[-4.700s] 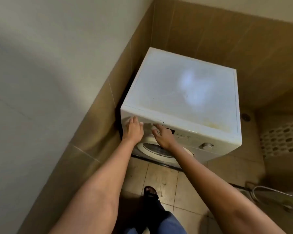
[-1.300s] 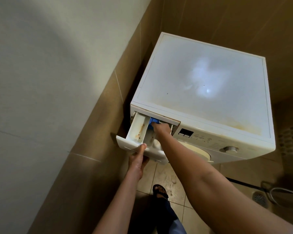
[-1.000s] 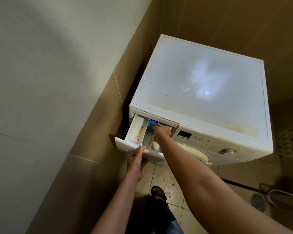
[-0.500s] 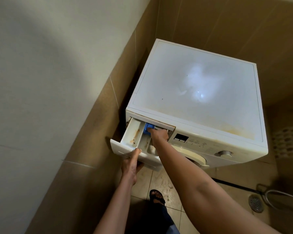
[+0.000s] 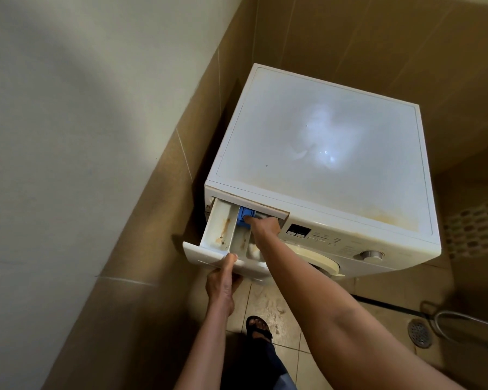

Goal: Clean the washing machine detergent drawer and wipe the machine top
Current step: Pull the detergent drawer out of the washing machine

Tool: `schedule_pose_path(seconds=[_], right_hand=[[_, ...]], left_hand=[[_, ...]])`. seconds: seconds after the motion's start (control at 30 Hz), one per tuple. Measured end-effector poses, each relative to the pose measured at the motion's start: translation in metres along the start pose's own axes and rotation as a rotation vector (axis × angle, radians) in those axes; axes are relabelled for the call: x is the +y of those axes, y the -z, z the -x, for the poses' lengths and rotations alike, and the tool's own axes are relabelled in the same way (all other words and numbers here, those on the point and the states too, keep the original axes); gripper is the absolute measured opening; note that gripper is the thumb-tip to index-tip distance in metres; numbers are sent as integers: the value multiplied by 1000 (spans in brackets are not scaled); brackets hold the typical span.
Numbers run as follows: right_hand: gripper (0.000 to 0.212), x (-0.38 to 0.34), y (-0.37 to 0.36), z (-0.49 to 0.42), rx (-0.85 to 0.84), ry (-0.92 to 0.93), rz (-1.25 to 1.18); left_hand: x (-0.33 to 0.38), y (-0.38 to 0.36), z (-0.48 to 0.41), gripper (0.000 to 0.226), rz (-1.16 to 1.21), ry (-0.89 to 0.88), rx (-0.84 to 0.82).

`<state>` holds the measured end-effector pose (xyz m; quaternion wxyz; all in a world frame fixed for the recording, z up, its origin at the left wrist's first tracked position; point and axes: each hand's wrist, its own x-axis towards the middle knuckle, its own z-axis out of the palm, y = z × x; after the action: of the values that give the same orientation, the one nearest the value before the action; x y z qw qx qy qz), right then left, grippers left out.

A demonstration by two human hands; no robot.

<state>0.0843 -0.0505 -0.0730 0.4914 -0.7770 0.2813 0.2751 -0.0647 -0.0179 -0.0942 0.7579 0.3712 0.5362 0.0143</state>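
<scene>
- Directly below the left hand (image 5: pixel 221 282): a sandalled foot (image 5: pixel 258 329) on the tiled floor (image 5: pixel 268 305), the likely landing spot for anything dropped.
- At the left hand itself: thumb over the front lip of the detergent drawer (image 5: pixel 219 235), fingers curled underneath, gripping it. Pulled well out of the machine and hanging past the slot. Could tip or fall on sudden release, with only this one-sided grip to catch it.
- Just beyond that thumb, inside the left compartment: rusty-brown residue. Likely to smear onto the wrist with any tilt.
- Further in, at the right hand (image 5: pixel 264 225): fingers stretched out and pressing on the blue tab (image 5: pixel 244 213), holding nothing. Too light a press, probably no release. Hard pulling against a locked catch, risk of snapped plastic. Fingertips close under the slot's upper edge, so a pinch is possible.
- Beyond both hands: machine top (image 5: pixel 321 122), not yet wiped, with a yellow-brown stain off to the right. Extra mess there from setting down a dirty drawer.
</scene>
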Motion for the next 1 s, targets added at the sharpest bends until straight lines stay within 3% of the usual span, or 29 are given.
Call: schedule_pose_path(seconds=[0.07,0.23,0.7,0.83,0.93,1.0], right_hand=[[35,0,-2,0,7,7,6],[37,3,-9,1,24,13,-11],[38,-3,-1,-5,-67,-1,138],[38,-2,-2,-6,-95,-14,163],[52,-1,-5,-3,-87,-21,119],[46,1,-7,-3,-72,-24,82]], left_hand=[[5,4,-2,22,-14,-8,0],[12,12,-9,46,-48,-31,16],[7,7,-2,20,-45,12,-17],[9,5,-1,39,-29,25,-32],[12,-2,3,47,1,48,-18],[15,-8,4,49,34,51,4]])
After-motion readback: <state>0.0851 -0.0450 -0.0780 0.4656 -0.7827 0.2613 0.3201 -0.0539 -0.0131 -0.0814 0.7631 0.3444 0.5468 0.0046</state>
